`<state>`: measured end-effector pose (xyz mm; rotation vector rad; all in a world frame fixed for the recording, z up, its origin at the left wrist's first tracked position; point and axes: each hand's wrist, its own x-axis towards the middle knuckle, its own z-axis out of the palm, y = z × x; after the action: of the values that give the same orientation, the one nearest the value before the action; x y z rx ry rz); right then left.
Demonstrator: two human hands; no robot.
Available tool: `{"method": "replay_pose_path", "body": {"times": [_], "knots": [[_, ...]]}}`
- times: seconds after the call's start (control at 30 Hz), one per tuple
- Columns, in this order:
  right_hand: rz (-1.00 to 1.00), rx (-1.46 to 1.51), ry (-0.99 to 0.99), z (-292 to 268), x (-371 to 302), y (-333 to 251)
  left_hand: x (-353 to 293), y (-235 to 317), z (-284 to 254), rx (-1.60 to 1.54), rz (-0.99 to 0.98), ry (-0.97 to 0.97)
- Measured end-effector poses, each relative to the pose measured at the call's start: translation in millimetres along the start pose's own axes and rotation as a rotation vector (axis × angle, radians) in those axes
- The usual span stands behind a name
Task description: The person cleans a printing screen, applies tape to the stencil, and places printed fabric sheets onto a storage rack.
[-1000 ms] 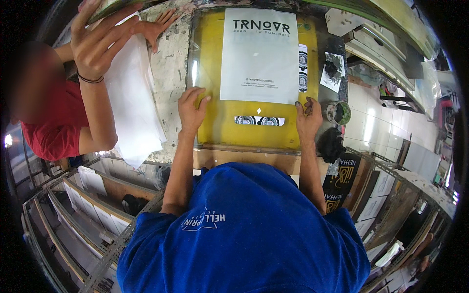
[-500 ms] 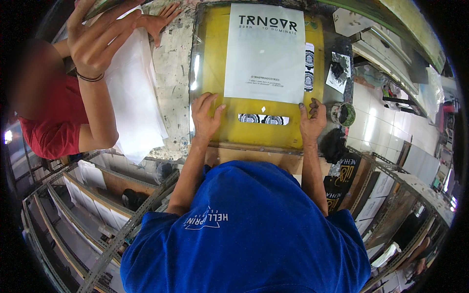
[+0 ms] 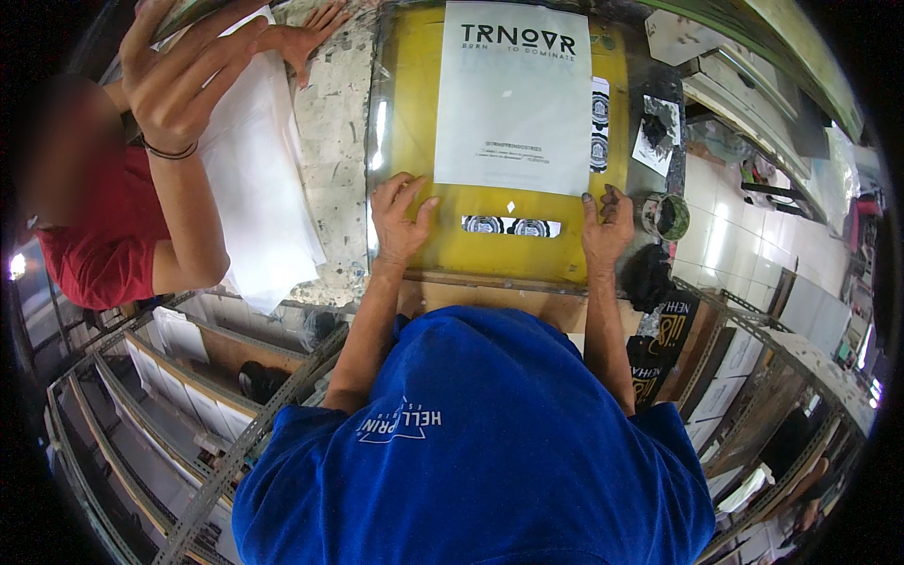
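A white sheet [image 3: 513, 104] with black print lies on a yellow screen panel [image 3: 490, 259] under a clear, shiny surface. My left hand [image 3: 400, 221] rests over the panel's left side, thumb and fingers apart, by the sheet's lower left corner. On the other side, my right hand [image 3: 607, 226] has its fingers loosely bent and its thumb tip close to the sheet's lower right corner; whether it touches cannot be made out. Neither hand holds anything. Between them lies a strip with round black motifs [image 3: 511, 227], and a similar upright strip [image 3: 599, 125] sits right of the sheet.
At the left, a co-worker in a red shirt has one raised hand [image 3: 174, 99] and another flat on the table beside white sheets [image 3: 250, 179]. A green-rimmed tub [image 3: 667, 217], a black cloth [image 3: 645, 280] and a black-smudged paper [image 3: 656, 137] are at the right. Metal racks [image 3: 202, 471] stand below.
The panel and sheet appear slightly higher and further right in view. My hands stay in nearly the same pose beside the sheet's lower corners.
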<state>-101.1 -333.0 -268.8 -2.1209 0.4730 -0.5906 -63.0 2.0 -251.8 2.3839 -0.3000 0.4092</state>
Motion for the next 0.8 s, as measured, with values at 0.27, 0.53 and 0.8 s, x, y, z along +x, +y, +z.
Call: {"method": "replay_pose_path", "body": {"times": [0.27, 0.53, 0.8], "knots": [[0.015, -0.035, -0.011, 0, 2, -1, 3, 6, -3, 0.138, 0.028, -0.108], [0.020, -0.076, -0.021, -1, 3, -9, 3, 6, -3, 0.185, 0.070, -0.129], [0.023, -0.100, -0.027, -1, 5, -11, 3, 5, -2, 0.206, 0.055, -0.158]]}}
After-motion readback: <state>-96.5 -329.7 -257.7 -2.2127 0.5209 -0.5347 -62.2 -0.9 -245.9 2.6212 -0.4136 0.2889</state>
